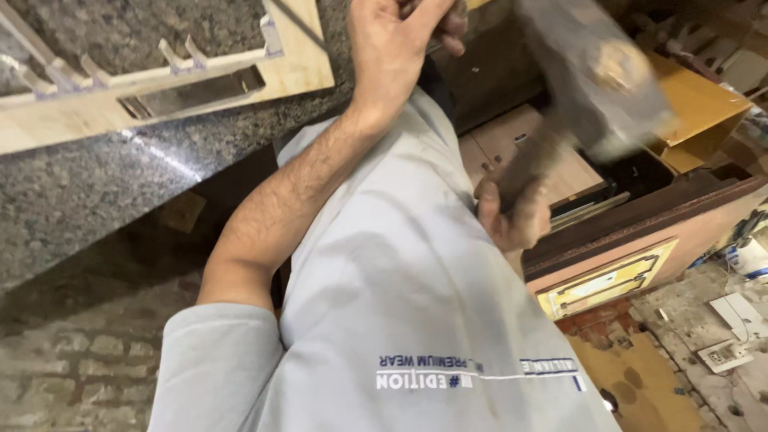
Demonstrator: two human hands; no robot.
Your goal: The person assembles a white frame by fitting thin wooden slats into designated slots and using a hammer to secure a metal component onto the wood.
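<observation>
My right hand (pixel 512 214) grips the dark wooden handle of a hammer (pixel 596 76); its heavy metal head is raised and blurred at the upper right. My left arm reaches up across my grey shirt (pixel 400 296). My left hand (pixel 390 40) sits at the top edge with its fingers curled by the corner of a pale plywood piece (pixel 300 72). The frame edge hides what the fingers hold, if anything. The plywood has cut notches and a rectangular slot and lies on a speckled granite counter (pixel 96 184).
Brown and yellow boxes (pixel 696 112) and a dark wooden board (pixel 640 216) are stacked at the right. Below lie a brick floor (pixel 72 352), a white switch plate (pixel 724 354), cardboard scraps and a small white container (pixel 750 258).
</observation>
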